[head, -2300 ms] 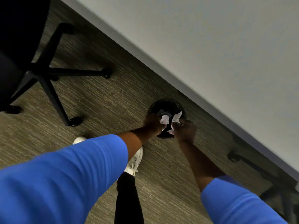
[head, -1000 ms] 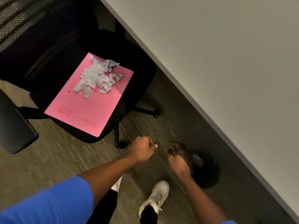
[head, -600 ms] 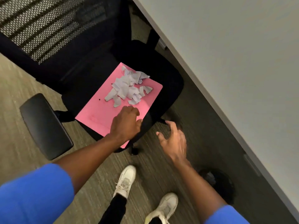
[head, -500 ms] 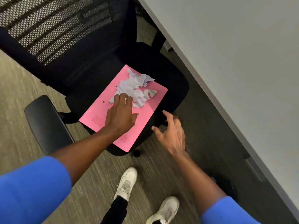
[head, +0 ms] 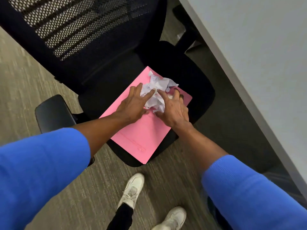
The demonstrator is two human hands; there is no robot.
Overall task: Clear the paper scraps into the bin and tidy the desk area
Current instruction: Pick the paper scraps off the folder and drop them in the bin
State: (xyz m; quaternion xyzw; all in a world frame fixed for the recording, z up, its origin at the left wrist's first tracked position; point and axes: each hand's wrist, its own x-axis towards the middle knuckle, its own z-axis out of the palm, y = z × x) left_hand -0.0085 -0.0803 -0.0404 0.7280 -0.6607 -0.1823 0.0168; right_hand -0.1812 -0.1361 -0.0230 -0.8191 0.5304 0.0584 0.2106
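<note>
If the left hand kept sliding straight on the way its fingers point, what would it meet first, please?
The left hand points up-right across the pink folder; it would likely push straight into the paper scraps, already at its fingertips, with the right hand closing from the other side.

Both arms reach forward and down, blue sleeves pushed up to mid-forearm. The left hand [head: 132, 105] lies palm down, fingers spread and angled inward. The right hand [head: 173, 108] mirrors it, fingers curled slightly, index extended toward the left index. The two hands sit close together, fingertips nearly meeting
</note>
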